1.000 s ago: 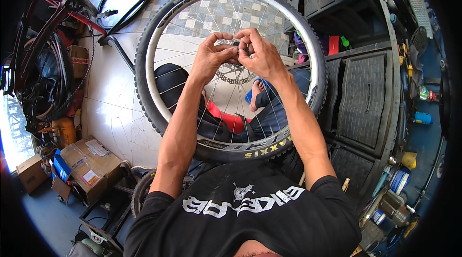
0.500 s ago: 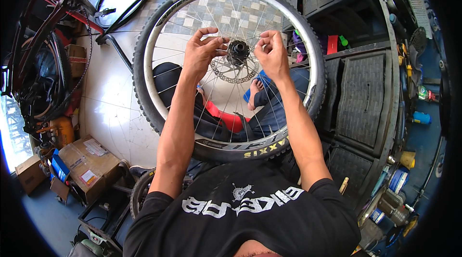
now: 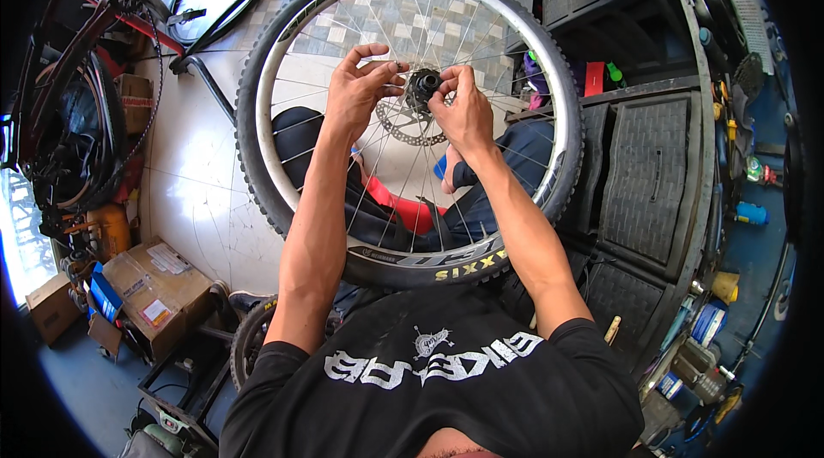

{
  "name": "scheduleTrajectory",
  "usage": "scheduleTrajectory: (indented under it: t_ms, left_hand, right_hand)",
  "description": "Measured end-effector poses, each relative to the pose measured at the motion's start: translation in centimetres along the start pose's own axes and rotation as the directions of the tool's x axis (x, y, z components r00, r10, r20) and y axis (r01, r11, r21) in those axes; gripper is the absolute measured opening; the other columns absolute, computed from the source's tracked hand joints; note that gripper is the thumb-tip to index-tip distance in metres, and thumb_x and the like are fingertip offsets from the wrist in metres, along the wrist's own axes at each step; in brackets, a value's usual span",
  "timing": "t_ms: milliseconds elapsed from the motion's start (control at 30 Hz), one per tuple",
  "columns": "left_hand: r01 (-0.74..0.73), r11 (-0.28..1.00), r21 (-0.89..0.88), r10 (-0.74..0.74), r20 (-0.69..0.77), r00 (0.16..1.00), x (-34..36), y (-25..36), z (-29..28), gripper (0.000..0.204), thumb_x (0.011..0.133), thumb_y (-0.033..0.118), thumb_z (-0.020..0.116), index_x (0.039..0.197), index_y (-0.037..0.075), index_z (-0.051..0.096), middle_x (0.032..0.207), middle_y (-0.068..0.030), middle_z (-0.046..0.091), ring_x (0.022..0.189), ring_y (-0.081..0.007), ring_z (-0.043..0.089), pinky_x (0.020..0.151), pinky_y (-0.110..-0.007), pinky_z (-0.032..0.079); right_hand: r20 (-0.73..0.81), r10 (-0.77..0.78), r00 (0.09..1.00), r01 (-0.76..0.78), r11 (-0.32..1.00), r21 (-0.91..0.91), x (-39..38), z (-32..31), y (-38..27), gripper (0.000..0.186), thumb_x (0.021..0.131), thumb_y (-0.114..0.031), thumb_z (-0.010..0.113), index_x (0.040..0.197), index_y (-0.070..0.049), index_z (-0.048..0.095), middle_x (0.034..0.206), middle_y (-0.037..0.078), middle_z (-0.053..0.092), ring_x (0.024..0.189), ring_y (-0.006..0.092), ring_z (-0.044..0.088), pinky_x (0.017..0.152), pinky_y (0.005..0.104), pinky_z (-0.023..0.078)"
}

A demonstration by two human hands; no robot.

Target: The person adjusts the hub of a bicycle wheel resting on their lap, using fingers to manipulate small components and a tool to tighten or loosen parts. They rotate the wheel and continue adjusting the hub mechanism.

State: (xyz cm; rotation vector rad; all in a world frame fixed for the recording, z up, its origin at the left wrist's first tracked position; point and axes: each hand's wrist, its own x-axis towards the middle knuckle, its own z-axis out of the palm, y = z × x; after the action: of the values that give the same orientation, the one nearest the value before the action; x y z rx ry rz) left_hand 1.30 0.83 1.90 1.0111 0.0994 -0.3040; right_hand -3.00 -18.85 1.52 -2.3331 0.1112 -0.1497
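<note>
A big spoked bicycle wheel with a knobbly black tyre and silver rim fills the middle of the view, standing on edge across the person's lap, its lowest stretch of tyre just in front of the black printed T-shirt. Its flat face is turned toward the camera, so the axle points roughly up at the viewer and the round rim spreads left to right and top to bottom alike.

Both forearms run up from the lower edge and cross in front of the spokes, meeting at the centre. There sits the black hub, with the perforated silver brake disc ringed just below and around it.

The left hand comes in from the left of the hub, fingers curled, thumb and fingertips pinched at the hub's left edge. The right hand sits hard against the hub's right side, fingers bent and closed on it. So both hands are grasping the hub between them, 1 on each side; what small part, if any, lies under the fingertips I cannot tell.

Through the spokes, dark trouser legs and a red shape show behind the wheel. Off to the left stands a red-framed bicycle, and below it a brown cardboard box on the floor. On the right, black ribbed rubber mats lean beside shelves of small tools.
</note>
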Motion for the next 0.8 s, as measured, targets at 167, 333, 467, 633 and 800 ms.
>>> scheduleTrajectory:
  t_ms: [167,333,467,633,800]
  left_hand:
    - [0.003,1.000,0.010,-0.003,-0.004,1.000,-0.05,0.11,0.04,0.039,0.096,0.003,0.073,0.130,0.000,0.054,0.111,-0.0233,0.074,0.087,-0.0205,0.072,0.078,-0.035,0.062]
    - [0.002,1.000,0.010,-0.002,0.002,1.000,-0.04,0.12,0.05,0.039,0.096,0.003,0.073,0.130,0.001,0.054,0.111,-0.0230,0.074,0.087,-0.0205,0.072,0.078,-0.035,0.062]
    - [0.000,1.000,0.011,0.000,0.005,1.000,-0.02,0.05,0.01,0.038,0.096,0.003,0.073,0.130,0.001,0.054,0.111,-0.0231,0.074,0.087,-0.0206,0.072,0.078,-0.035,0.062]
    - [-0.002,1.000,0.015,0.002,0.012,1.000,0.04,0.00,-0.02,0.037,0.097,0.003,0.072,0.129,0.001,0.054,0.111,-0.0234,0.074,0.087,-0.0206,0.073,0.078,-0.035,0.063]
    - [-0.001,1.000,0.019,0.001,0.016,1.000,0.02,-0.06,-0.06,0.037,0.097,0.003,0.072,0.130,0.000,0.054,0.111,-0.0235,0.074,0.087,-0.0205,0.073,0.078,-0.034,0.063]
  right_hand:
    - [0.002,0.016,1.000,-0.016,1.000,-0.011,0.15,0.10,-0.21,0.035,0.085,-0.010,0.070,0.116,-0.007,0.054,0.086,0.008,0.073,0.078,0.0327,0.074,0.069,0.0460,0.057]
    - [-0.008,0.009,1.000,-0.009,1.000,-0.004,0.33,0.19,-0.03,0.037,0.085,-0.012,0.073,0.117,-0.007,0.054,0.086,0.008,0.074,0.072,0.0285,0.072,0.066,0.0433,0.056]
    - [-0.002,0.012,1.000,-0.012,1.000,0.007,0.25,0.07,-0.05,0.036,0.085,-0.009,0.072,0.116,-0.007,0.053,0.085,0.009,0.074,0.077,0.0335,0.074,0.068,0.0462,0.058]
    - [0.005,0.020,1.000,-0.020,1.000,0.015,0.29,-0.02,-0.16,0.036,0.085,-0.009,0.072,0.115,-0.007,0.054,0.085,0.009,0.074,0.078,0.0333,0.074,0.069,0.0459,0.058]
    - [-0.005,0.002,1.000,-0.002,0.999,0.036,0.22,0.04,0.08,0.035,0.085,-0.007,0.073,0.114,-0.007,0.054,0.086,0.010,0.074,0.077,0.0331,0.074,0.068,0.0454,0.057]
